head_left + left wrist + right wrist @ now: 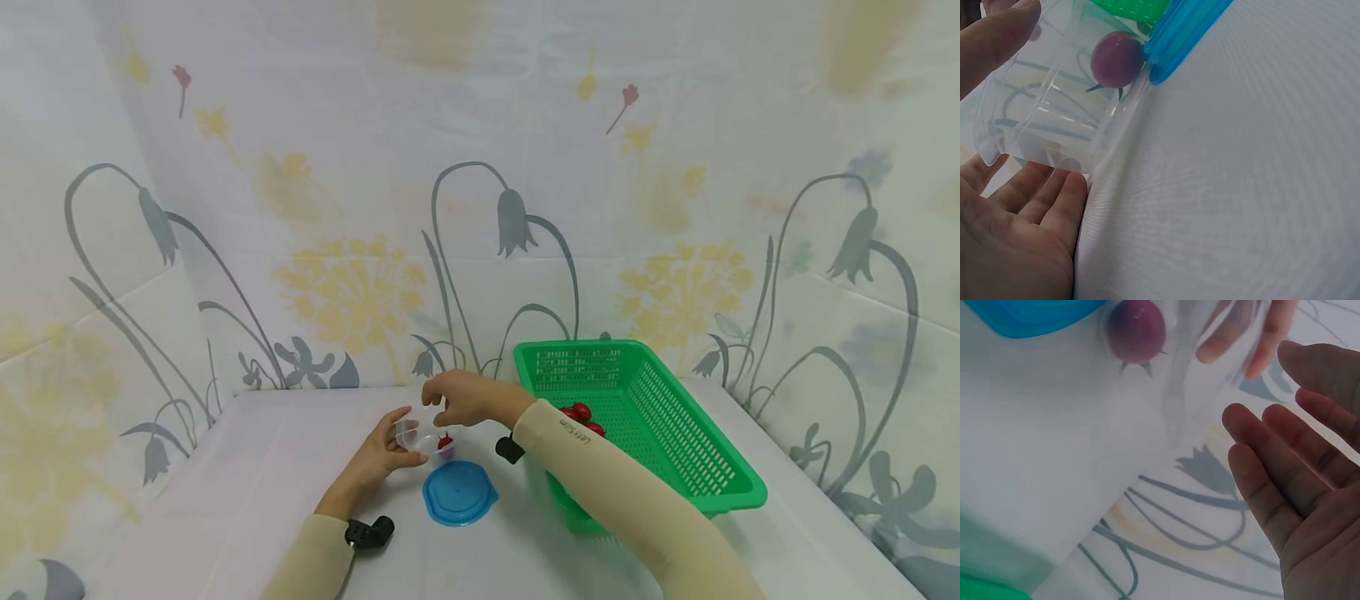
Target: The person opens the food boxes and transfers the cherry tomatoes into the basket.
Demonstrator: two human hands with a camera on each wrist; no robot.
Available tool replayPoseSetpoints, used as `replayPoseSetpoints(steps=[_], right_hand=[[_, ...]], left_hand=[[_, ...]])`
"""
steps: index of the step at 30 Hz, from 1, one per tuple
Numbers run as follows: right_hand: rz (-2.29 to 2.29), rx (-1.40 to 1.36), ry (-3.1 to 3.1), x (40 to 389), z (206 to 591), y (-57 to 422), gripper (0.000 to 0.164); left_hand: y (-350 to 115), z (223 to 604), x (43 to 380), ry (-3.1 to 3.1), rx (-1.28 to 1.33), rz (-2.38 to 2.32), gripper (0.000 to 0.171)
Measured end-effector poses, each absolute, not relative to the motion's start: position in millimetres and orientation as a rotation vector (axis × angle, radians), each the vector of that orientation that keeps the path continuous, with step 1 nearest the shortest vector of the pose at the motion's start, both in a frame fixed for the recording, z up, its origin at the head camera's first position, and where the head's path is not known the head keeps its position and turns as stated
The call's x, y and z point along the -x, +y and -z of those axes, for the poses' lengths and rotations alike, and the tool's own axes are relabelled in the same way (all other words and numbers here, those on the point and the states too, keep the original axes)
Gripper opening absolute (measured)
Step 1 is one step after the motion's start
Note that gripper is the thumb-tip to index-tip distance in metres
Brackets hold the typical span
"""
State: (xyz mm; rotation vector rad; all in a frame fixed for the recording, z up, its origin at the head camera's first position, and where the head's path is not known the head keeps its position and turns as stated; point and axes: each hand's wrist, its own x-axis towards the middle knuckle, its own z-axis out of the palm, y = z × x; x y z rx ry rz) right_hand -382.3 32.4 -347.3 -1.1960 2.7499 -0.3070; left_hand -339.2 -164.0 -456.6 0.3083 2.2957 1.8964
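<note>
My left hand (381, 452) holds a clear plastic container (1063, 94), thumb on one side and fingers on the other. The container looks tipped in the left wrist view. A cherry tomato (1117, 60) with a green calyx lies inside it, red in the head view (445, 442). Above the container's rim hovers my right hand (468, 397). Its fingers (1275, 506) are loosely bent, and the right wrist view shows nothing between them and the thumb. A blue lid (460, 493) lies on the table just in front of the container.
A green perforated basket (678, 429) stands to the right, partly behind my right forearm. Several red tomatoes (581, 411) lie in it. The white-covered table (247, 467) ends at a flower-patterned curtain (360, 192).
</note>
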Motion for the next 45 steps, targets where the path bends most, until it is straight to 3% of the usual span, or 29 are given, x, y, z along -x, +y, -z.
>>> replayPoseSetpoints(steps=[19, 45], right_hand=[[0.203, 1.050, 2.676, 383.9, 375.0, 14.3, 0.031], [0.068, 1.082, 2.681, 385.5, 374.3, 3.2, 0.028]], left_hand=[[-161.3, 455.1, 336.0, 2.269, -0.337, -1.927, 0.088], [-165.0, 454.7, 337.1, 2.257, -0.345, -1.941, 0.090]])
